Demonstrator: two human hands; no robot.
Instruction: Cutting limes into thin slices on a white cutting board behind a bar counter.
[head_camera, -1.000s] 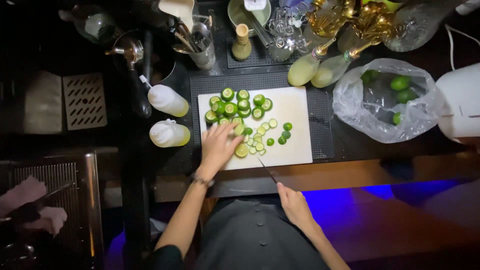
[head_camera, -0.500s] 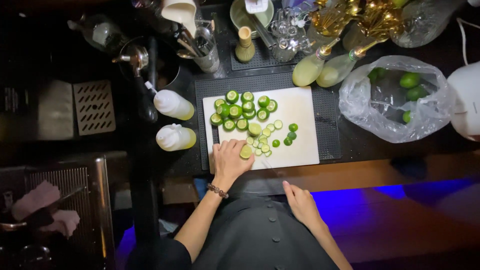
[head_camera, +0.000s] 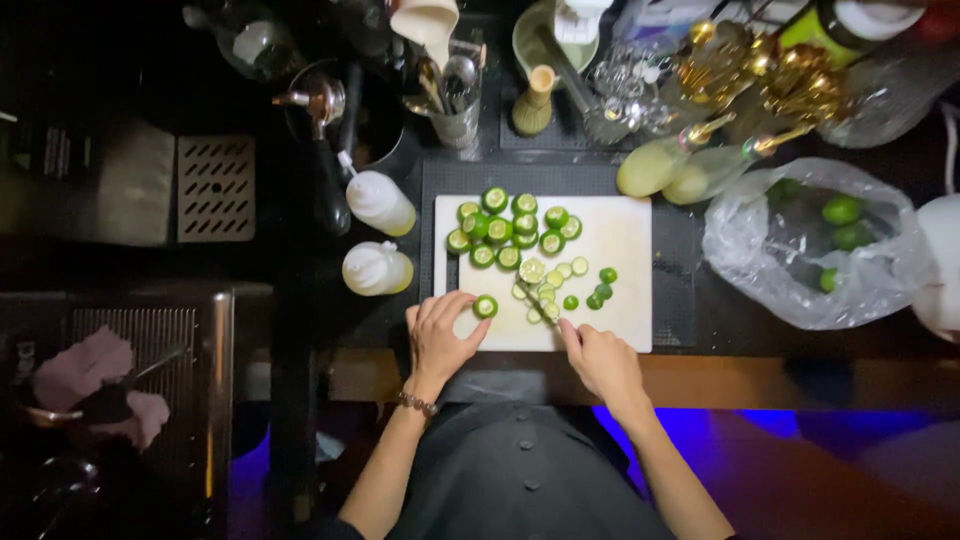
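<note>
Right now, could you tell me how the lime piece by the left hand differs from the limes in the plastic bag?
The lime piece is cut, its pale flesh facing up; the bagged limes look whole, showing only dark green skin. The piece lies bare on the white cutting board, touched by the left hand; the bagged limes sit inside a clear plastic bag, away from both hands. Both are green limes.
</note>
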